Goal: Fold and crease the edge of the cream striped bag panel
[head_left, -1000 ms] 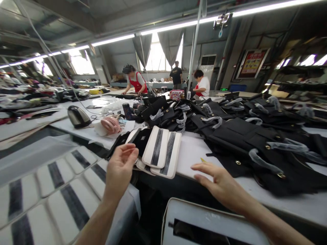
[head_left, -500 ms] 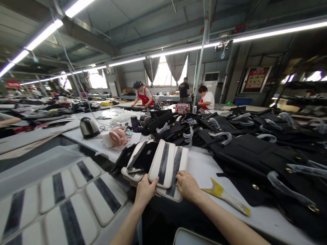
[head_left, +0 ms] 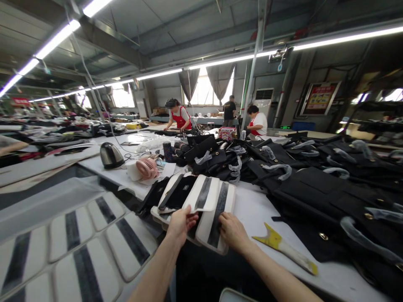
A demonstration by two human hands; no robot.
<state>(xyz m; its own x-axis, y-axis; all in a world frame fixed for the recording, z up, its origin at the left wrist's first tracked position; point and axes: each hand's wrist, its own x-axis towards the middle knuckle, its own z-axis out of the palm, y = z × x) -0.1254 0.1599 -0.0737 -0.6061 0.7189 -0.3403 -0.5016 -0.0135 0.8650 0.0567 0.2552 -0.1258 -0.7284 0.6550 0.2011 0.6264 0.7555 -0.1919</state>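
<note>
My left hand (head_left: 181,224) pinches the near edge of a white rounded panel with a dark stripe (head_left: 204,191), thumb on top and fingers below. That edge is raised and bent upward. Beside it, my right hand (head_left: 233,230) has its fingers curled onto a second striped white panel (head_left: 228,201), at its dark stripe; its fingertips are partly hidden. Both panels lie on a stack at the table's near edge. Left of them in the stack is a black piece with a strap (head_left: 181,193).
More striped white panels (head_left: 130,243) lie in rows at left. Black bags (head_left: 308,197) with plastic-wrapped handles are piled at right. A yellow-ended scraper-like tool (head_left: 286,249), a pink fan (head_left: 147,168) and a kettle (head_left: 111,156) rest on the table. Several people work farther back.
My left hand has lifted and bent the near edge of its panel, which lay flat before. The right hand stays on the second panel. The view has shifted slightly.
</note>
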